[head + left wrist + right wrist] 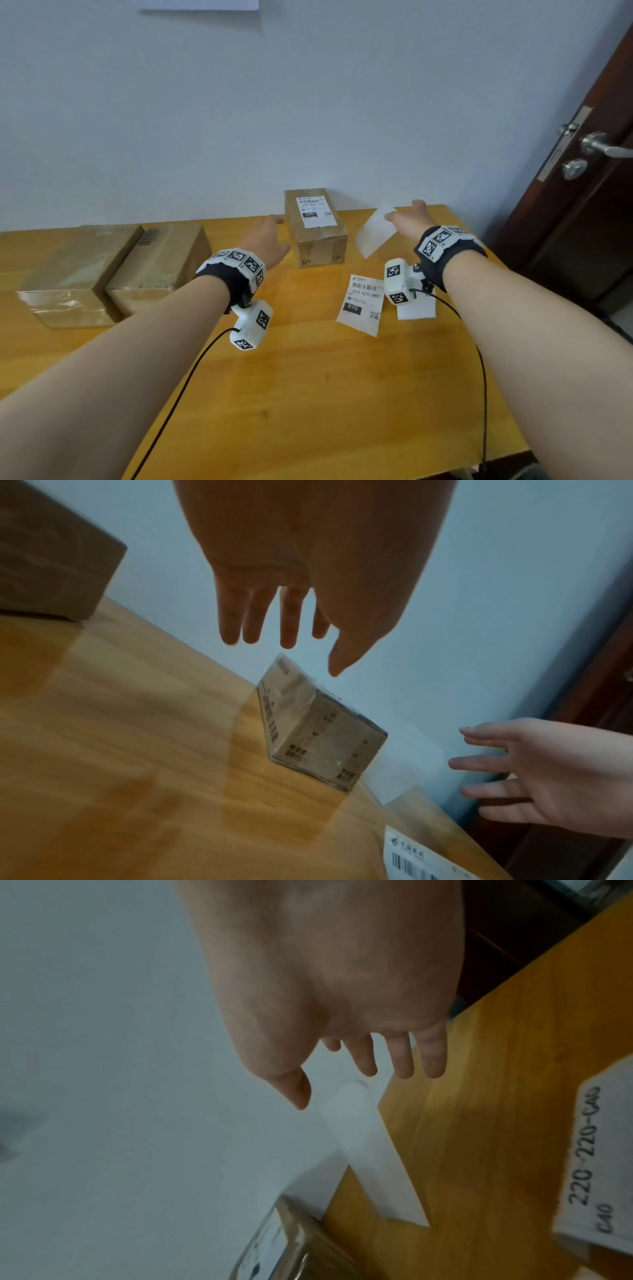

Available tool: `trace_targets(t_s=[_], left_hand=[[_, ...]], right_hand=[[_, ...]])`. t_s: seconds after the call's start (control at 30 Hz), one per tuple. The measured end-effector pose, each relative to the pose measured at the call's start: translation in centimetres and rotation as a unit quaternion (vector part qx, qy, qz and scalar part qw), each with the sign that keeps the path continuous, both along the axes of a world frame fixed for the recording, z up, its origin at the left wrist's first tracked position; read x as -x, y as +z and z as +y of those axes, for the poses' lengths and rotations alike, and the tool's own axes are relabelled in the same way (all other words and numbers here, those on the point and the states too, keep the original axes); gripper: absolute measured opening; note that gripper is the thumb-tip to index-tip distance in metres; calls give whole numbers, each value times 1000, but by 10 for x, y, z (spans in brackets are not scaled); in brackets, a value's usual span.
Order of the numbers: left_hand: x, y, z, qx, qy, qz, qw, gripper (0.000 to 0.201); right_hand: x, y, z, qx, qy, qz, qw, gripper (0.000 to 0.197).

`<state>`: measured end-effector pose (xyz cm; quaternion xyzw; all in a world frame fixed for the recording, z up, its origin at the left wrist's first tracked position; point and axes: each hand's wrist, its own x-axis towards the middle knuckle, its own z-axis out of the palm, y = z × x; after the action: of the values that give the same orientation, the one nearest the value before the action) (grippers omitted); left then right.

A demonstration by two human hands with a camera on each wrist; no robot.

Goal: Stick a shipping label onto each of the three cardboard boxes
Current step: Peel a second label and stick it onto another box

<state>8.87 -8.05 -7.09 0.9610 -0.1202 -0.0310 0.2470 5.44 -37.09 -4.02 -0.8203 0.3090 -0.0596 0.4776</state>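
A small cardboard box (pixel 315 236) (pixel 318 737) stands at the table's back with a white label (pixel 317 210) stuck on its top. Two larger unlabelled boxes (pixel 78 274) (pixel 161 263) sit side by side at the left. My left hand (pixel 267 236) (pixel 291 647) hovers by the small box's left side, fingers straight, holding nothing. My right hand (pixel 407 219) (pixel 359 1074) is spread open to the box's right, above a blank white sheet (pixel 375 233) (pixel 369 1150) that tilts free of the fingers. A "070" label (pixel 363 303) lies on the table. A "220" label (pixel 596 1164) lies under my right wrist.
The orange wooden table (pixel 308 394) stands against a pale wall. A dark brown door (pixel 582 171) with a metal handle stands at the right, close to the table's right edge. Black cables run from both wrist cameras toward the front edge.
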Motion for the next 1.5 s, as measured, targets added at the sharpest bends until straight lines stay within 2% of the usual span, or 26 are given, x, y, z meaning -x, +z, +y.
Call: trace_targets(t_s=[0.07,0.13,0.27,0.33,0.47,0.63,0.8,0.9,1.0,1.1,1.2,1.23,1.3,1.37,1.43,1.5], left_hand=[[6,6,16,-55,48,-22,997,60],[7,9,40,-121,129,-17,984,60],[7,-3,98,-165,282,92,941,82],[18,-12,119,-157,298,122,934,84],[56,-8,119,-155,239,111,952,73],[91,1,107,-169,178,100,964,62],[106,13,92,-162,126,114,972,49],[112,14,80,-144,97,106,979,49],[116,17,65,-124,67,105,984,41],[119,23,50,-61,18,134,989,29],[127,28,40,-64,-6,116,991,31],[129,30,38,-70,-10,112,991,34],[133,32,37,-80,-15,111,990,40],[134,31,39,-84,-9,107,991,39],[134,27,40,-94,3,91,991,37],[135,22,40,-107,16,66,992,39]], right_hand=[[5,6,12,25,40,15,999,74],[11,10,25,60,94,43,993,61],[28,9,41,164,205,105,959,43],[34,2,46,213,236,144,937,39],[46,-15,59,266,261,208,904,42],[53,-35,71,321,266,243,876,43],[49,-53,67,390,252,266,845,28],[52,-61,67,384,245,291,841,19],[58,-65,69,382,241,284,846,18],[63,-54,73,365,219,214,879,15],[64,-45,72,338,212,148,905,15],[65,-45,72,331,213,156,906,18],[70,-45,76,323,225,199,897,46],[77,-46,80,333,259,235,876,69],[81,-47,82,342,290,221,866,74],[84,-48,84,320,289,186,883,68]])
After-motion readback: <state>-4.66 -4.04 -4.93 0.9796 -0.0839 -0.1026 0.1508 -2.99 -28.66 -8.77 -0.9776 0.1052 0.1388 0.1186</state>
